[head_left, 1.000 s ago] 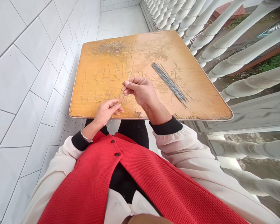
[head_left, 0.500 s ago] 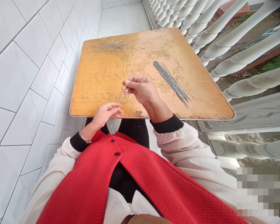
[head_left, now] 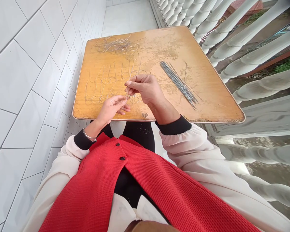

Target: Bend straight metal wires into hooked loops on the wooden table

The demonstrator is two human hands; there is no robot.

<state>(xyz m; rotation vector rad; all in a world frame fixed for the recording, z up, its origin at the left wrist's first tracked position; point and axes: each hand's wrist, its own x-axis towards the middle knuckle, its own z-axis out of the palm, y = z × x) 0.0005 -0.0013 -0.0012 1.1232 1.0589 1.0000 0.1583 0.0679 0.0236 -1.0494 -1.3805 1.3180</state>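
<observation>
A thin wire (head_left: 130, 71) runs between my two hands above the near half of the wooden table (head_left: 157, 109). My right hand (head_left: 145, 88) pinches it between thumb and forefinger. Lower down, close to the right fingertips, my left hand (head_left: 113, 108) grips the same wire with thumb and forefinger, its other fingers loosely curled. Beneath and left of the hands lie several bent wires (head_left: 101, 87) with looped ends, set out in rough rows. The wire's lower end is hard to make out.
A bundle of straight grey wires (head_left: 177, 83) lies right of my hands, a few strands crossing it. A tangled heap of looped wire (head_left: 118, 46) sits at the far left corner. White tiled wall (head_left: 21, 77) borders the left, a white balustrade (head_left: 251, 66) the right.
My left hand has moved up and slightly right along the wire, closer to my right hand. The wire now stands steeper. The right hand has barely shifted.
</observation>
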